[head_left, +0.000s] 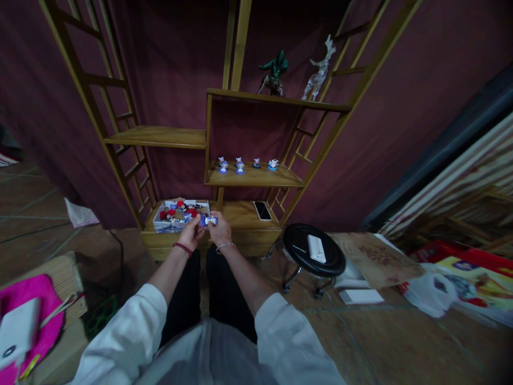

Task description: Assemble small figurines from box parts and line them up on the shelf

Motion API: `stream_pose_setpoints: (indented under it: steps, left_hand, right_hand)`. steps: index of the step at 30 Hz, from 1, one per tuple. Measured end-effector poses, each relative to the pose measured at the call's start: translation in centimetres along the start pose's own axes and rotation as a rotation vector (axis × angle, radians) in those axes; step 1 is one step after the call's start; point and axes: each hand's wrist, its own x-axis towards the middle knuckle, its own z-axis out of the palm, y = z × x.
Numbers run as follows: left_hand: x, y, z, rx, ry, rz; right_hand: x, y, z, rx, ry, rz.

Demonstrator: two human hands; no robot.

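Between my two hands is a small purple and white figurine, tipped on its side. My left hand pinches its purple end, and my right hand grips the pale end. Just behind my left hand, a patterned cardboard box stands on the lowest shelf, with several red, black and blue figurines jumbled inside. Above, on the middle shelf, several little figurines stand upright: purple-based ones at the left and a blue-based one at the right.
A phone lies on the lowest shelf. Higher up stand a dark green statuette and a clear deer-like figure. To the right, a black wheeled stool carries a white object. A plastic bag lies on the floor.
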Motion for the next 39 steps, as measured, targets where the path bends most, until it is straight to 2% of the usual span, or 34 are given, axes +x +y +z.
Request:
stream_pose_setpoints:
  steps: [11, 22, 30, 39]
  left_hand:
    - [-3.9, -2.0, 0.4, -0.138, -0.14, 0.058]
    - [-6.0, -2.3, 0.6, -0.097, -0.102, 0.031]
    - [-6.2, -2.0, 0.2, -0.114, -0.115, 0.018]
    - [-6.7, -2.2, 0.4, -0.061, -0.1, 0.021]
  right_hand:
    - [-3.4, -0.1, -2.2, 0.142, 0.075, -0.015]
    - [-4.5, 1.1, -2.4, 0.156, 0.113, 0.054]
    - [-4.7, 0.8, -2.2, 0.364, 0.04, 0.057]
    - [-4.7, 1.8, -1.8, 0.443, 0.053, 0.128]
